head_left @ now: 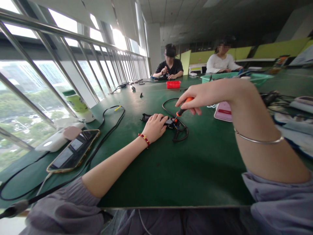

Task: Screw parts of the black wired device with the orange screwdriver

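My left hand presses down on a black corded device, its fingers curled over the body. The device lies on the green table with wires and an orange-red part showing at its right end. In my right hand is a screwdriver with an orange and black handle, gripped from above and tilted. Its shaft points down into the device's right end, and the tip seems to touch there. A black cord loops beside the device. What lies under my left palm is hidden.
A phone, a white power bank and a green-labelled bottle stand at the left by the railing. Ahead sits a red tray; a green basket and pink phone are at the right. Two people sit across the table.
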Tool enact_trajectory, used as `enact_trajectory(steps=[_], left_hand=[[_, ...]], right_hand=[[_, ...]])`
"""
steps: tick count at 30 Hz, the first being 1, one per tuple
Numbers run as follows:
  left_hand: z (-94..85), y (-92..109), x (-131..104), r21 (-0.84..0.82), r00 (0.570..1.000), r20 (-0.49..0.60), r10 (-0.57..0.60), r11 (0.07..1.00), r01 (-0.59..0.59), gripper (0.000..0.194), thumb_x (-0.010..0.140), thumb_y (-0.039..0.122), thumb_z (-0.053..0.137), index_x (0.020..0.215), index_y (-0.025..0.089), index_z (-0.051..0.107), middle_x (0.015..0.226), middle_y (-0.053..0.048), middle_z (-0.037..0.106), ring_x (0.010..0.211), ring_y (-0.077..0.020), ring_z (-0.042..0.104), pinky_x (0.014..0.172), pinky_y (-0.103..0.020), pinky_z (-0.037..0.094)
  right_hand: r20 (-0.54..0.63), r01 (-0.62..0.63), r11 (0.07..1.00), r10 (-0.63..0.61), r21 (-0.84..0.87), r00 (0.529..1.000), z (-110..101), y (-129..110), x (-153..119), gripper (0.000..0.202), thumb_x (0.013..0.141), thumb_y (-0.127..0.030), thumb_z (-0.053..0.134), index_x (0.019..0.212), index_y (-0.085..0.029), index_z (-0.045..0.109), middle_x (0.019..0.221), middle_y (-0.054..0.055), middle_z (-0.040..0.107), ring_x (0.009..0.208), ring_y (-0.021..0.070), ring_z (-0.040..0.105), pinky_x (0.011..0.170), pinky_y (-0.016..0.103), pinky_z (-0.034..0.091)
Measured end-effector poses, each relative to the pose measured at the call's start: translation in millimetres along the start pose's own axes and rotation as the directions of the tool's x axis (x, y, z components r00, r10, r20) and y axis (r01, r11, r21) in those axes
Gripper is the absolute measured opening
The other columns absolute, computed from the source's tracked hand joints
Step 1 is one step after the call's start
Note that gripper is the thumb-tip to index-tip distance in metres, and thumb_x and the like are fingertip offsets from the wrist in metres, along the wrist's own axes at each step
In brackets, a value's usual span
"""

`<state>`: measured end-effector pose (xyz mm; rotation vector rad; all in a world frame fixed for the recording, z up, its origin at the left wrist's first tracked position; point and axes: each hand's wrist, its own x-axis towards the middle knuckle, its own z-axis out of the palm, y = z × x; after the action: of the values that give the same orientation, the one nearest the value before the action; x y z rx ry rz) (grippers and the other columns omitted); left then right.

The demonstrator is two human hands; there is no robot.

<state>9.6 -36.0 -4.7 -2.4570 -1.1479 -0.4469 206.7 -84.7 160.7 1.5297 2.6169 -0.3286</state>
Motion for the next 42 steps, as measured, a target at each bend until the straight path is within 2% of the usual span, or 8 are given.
enact_trajectory(steps=[4, 12, 20, 28, 33, 36, 39, 42], left_hand=[[-0.4, -0.3, 0.0, 0.009, 1.000, 0.000, 0.004, 1.000, -0.004, 0.039, 0.087, 0.026, 0.043, 0.125, 0.016, 0.046, 0.115, -0.010, 0.052, 0.105, -0.0236, 0.045, 0.092, -0.038, 0.039], [-1.9, 0.6, -0.8, 0.018, 1.000, 0.002, 0.001, 1.000, -0.002, 0.040, 0.088, 0.027, 0.043, 0.126, 0.016, 0.046, 0.114, -0.009, 0.052, 0.105, -0.0232, 0.045, 0.092, -0.037, 0.039], [-0.7, -0.4, 0.1, 0.013, 1.000, 0.006, -0.004, 1.000, 0.004, 0.040, 0.087, 0.027, 0.044, 0.125, 0.016, 0.046, 0.114, -0.010, 0.052, 0.105, -0.0233, 0.045, 0.092, -0.037, 0.039], [-0.7, 0.2, -0.3, 0.008, 1.000, 0.001, 0.002, 1.000, -0.002, 0.039, 0.087, 0.026, 0.043, 0.125, 0.016, 0.046, 0.114, -0.010, 0.052, 0.104, -0.0232, 0.045, 0.092, -0.037, 0.039], [-1.3, -0.1, 0.0, 0.012, 1.000, 0.009, 0.000, 1.000, 0.000, 0.039, 0.087, 0.026, 0.043, 0.125, 0.015, 0.046, 0.115, -0.010, 0.052, 0.104, -0.0234, 0.045, 0.092, -0.037, 0.039], [-2.0, -0.4, 0.1, 0.011, 1.000, 0.009, -0.001, 1.000, 0.001, 0.039, 0.087, 0.026, 0.044, 0.124, 0.016, 0.047, 0.115, -0.010, 0.052, 0.104, -0.0232, 0.045, 0.092, -0.037, 0.040], [-2.4, -0.3, 0.0, 0.002, 1.000, 0.005, 0.001, 1.000, -0.001, 0.039, 0.087, 0.025, 0.044, 0.124, 0.016, 0.046, 0.115, -0.010, 0.052, 0.104, -0.0235, 0.045, 0.092, -0.038, 0.040], [-2.1, -0.2, -0.1, -0.008, 1.000, -0.001, 0.003, 1.000, -0.003, 0.038, 0.087, 0.025, 0.044, 0.124, 0.016, 0.047, 0.115, -0.011, 0.051, 0.104, -0.0235, 0.045, 0.092, -0.039, 0.040]], right_hand=[[-0.008, 0.030, 0.999, -0.031, -0.037, 0.999, -1.4, 1.9, -1.0, 0.038, 0.078, -0.034, 0.050, 0.114, -0.030, 0.060, 0.103, 0.002, 0.067, 0.077, 0.0184, 0.062, 0.066, 0.032, 0.045], [-0.025, -0.062, 0.997, 0.063, 0.041, 0.998, 4.4, -10.8, 0.6, 0.044, 0.088, -0.043, 0.029, 0.108, -0.017, 0.058, 0.073, 0.006, 0.065, 0.062, 0.0170, 0.060, 0.067, 0.033, 0.045], [-0.139, -0.025, 0.992, 0.007, -0.125, 0.990, 1.2, 5.2, -0.2, 0.048, 0.072, -0.031, 0.055, 0.120, -0.030, 0.053, 0.104, 0.002, 0.065, 0.075, 0.0184, 0.062, 0.060, 0.030, 0.042], [-0.011, -0.089, 0.993, 0.090, 0.076, 0.996, 7.4, -0.7, 5.5, 0.039, 0.086, -0.043, 0.036, 0.104, -0.019, 0.061, 0.067, 0.005, 0.066, 0.059, 0.0177, 0.061, 0.061, 0.033, 0.042], [-0.163, 0.017, 1.000, -0.020, -0.022, 0.986, 6.1, 5.1, 6.8, 0.037, 0.072, -0.038, 0.060, 0.107, -0.026, 0.062, 0.084, 0.004, 0.068, 0.062, 0.0169, 0.061, 0.057, 0.031, 0.041], [-0.199, 0.011, 0.999, -0.019, -0.044, 0.980, 6.3, 3.4, 7.0, 0.035, 0.070, -0.034, 0.062, 0.104, -0.029, 0.063, 0.086, 0.002, 0.067, 0.063, 0.0165, 0.060, 0.057, 0.031, 0.039], [-0.131, -0.029, 1.000, 0.029, 0.005, 0.991, 7.5, -4.6, 6.6, 0.025, 0.079, -0.039, 0.052, 0.093, -0.024, 0.065, 0.073, 0.003, 0.065, 0.059, 0.0151, 0.057, 0.057, 0.032, 0.038], [-0.026, -0.061, 0.998, 0.060, -0.011, 0.998, 8.0, -11.5, 5.0, 0.035, 0.085, -0.045, 0.041, 0.078, -0.020, 0.065, 0.060, 0.004, 0.060, 0.054, 0.0142, 0.053, 0.057, 0.032, 0.037]])
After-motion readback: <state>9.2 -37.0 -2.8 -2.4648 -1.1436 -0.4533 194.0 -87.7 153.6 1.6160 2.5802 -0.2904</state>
